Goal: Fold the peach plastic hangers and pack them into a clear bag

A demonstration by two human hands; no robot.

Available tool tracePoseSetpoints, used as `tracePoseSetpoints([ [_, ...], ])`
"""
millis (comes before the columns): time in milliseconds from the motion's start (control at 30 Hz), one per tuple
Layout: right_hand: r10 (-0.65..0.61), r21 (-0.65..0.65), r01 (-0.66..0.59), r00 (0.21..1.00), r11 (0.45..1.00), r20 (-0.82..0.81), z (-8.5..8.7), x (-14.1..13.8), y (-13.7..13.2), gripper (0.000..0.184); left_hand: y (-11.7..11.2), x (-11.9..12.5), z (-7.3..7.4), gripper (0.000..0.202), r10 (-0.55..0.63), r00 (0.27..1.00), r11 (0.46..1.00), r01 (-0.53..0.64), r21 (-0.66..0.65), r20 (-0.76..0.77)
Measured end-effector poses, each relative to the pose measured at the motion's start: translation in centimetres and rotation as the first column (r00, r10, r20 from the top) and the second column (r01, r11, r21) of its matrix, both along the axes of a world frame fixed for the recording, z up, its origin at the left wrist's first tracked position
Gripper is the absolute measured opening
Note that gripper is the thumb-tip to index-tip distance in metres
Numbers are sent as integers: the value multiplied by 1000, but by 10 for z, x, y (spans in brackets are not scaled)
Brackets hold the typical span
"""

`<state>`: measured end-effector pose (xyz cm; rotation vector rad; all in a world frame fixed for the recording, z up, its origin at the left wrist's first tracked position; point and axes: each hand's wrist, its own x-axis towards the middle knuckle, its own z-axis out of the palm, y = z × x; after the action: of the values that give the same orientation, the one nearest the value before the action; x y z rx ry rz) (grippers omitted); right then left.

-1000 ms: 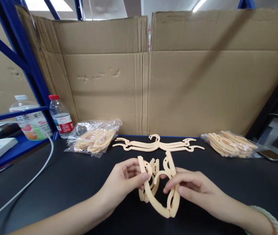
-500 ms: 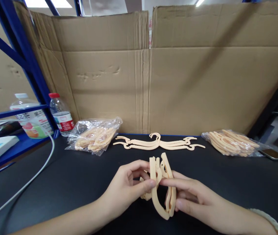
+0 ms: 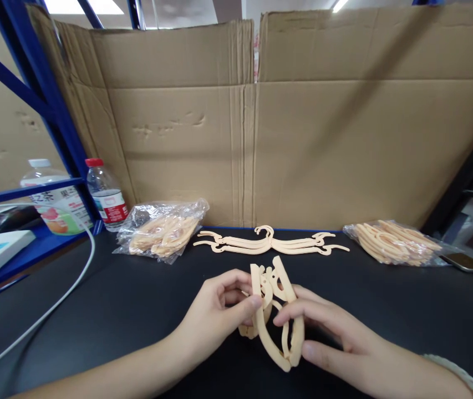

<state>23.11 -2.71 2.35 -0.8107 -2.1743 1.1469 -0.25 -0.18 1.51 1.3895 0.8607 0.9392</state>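
Note:
Between my hands is a beige plastic folding hanger, folded up, its arms standing upright and meeting at the lower end. My left hand pinches the left arm between thumb and fingers; some folded parts behind it are partly hidden. My right hand grips the right arm, its index finger reaching across the front into the gap and the thumb at the outer lower side. Beyond my hands, unfolded beige hangers lie on the black table, one close behind the other, hooks at the middle.
Clear plastic bags of folded hangers lie at the left and right. A phone is by the right bag. A red-capped bottle, a blue shelf frame and a white cable are left. Cardboard stands behind.
The two arms of the hanger have spread somewhat further apart in the middle. My right index finger has shifted slightly lower on the right arm.

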Motion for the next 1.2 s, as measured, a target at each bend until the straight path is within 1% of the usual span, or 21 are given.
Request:
tracePoseSetpoints([
  [200, 22, -57, -26, 998, 998, -60, -3, -3, 1, 22, 0, 0, 0, 36, 39, 999, 997, -39, -64, -10],
  [300, 12, -39, -14, 998, 999, -55, -1, -3, 0, 20, 1, 0, -2, 36, 28, 1000, 997, -28, -76, 7],
  [433, 22, 39, -23, 999, 999, 32, 4, -2, -2, 21, 0, 1, -6, 32, -25, 1000, 999, 25, -23, 1],
  [533, 33, 57, -37, 997, 998, 65, 4, -1, -3, 26, -2, 1, -7, 30, -29, 999, 999, 29, 25, -23],
  [667, 31, 27, -32, 998, 999, 52, 1, 2, -4, 36, -2, 0, -7, 30, 10, 997, 997, -5, 71, -71],
  [800, 76, -15, -75, 996, 997, 44, 0, 3, -4, 49, 0, -1, -7, 33, 23, 993, 996, -13, 84, -120],
  [867, 69, -21, -68, 997, 997, 21, -1, 3, -1, 49, 1, -2, -8, 35, 15, 991, 995, -3, 99, -130],
  [933, 35, -54, -36, 999, 998, -18, -5, 4, 5, 45, 2, -4, -8, 35, 21, 986, 988, 4, 156, -163],
  [1000, -35, -89, 32, 999, 996, -41, -11, 7, 13, 39, 2, -7, -7, 31, 61, 966, 960, 13, 280, -253],
  [1067, -132, -67, 131, 991, 989, -17, -17, 11, 21, 34, 2, -10, -4, 28, 97, 921, 906, 76, 417, -378],
  [1133, -214, 26, 213, 975, 977, 54, -22, 15, 26, 34, 2, -12, -2, 30, 85, 868, 851, 192, 489, -489],
  [1200, -255, 148, 233, 955, 961, 153, -23, 18, 27, 37, 1, -14, -1, 37, 29, 816, 806, 323, 496, -577],
])
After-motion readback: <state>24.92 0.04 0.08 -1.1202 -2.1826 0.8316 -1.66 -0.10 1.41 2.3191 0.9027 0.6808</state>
